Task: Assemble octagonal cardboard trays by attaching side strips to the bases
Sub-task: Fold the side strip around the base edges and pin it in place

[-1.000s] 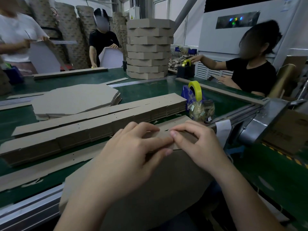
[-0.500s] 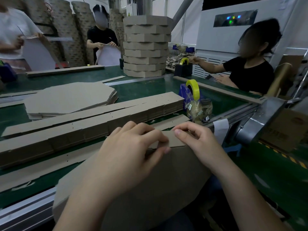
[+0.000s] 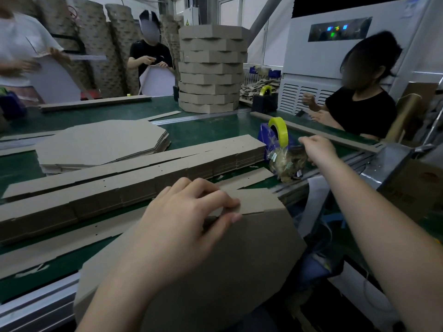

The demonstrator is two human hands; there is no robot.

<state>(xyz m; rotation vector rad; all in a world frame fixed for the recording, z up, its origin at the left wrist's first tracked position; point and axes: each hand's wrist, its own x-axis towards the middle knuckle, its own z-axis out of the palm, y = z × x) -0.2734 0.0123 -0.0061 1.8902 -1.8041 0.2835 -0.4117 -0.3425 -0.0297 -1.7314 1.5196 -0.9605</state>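
**Left hand pinches strip to base, right hand out by the tape**

At the far left a person in white [image 3: 16, 51] is cut off by the frame edge and holds a pale sheet that is blurred. On the green table [image 3: 203, 130] lies a pile of flat bases [image 3: 103, 142], and in front of it are the stacked side strips [image 3: 134, 173], whose left ends run out of view.

Nearest the camera, the base [image 3: 227, 271] being worked on leans over the table's near edge, with its lower part out of view. The left hand [image 3: 191, 219] covers its top edge. The fingers curl over a side strip [image 3: 259, 200] and the thumb presses from the near side, pinching the strip to the base. The joint itself is hidden under the hand.

Farther back stands a tower of finished trays [image 3: 212, 68]. To its right, a tape dispenser [image 3: 275, 137] with a yellow roll sits just behind a clear bag [image 3: 287, 164] whose contents are hard to make out. The right hand [image 3: 316, 148] reaches beside the dispenser and is seen from behind. Its fingertips are hidden, so its grasp cannot be told. A person in black [image 3: 359, 109] sits beyond.
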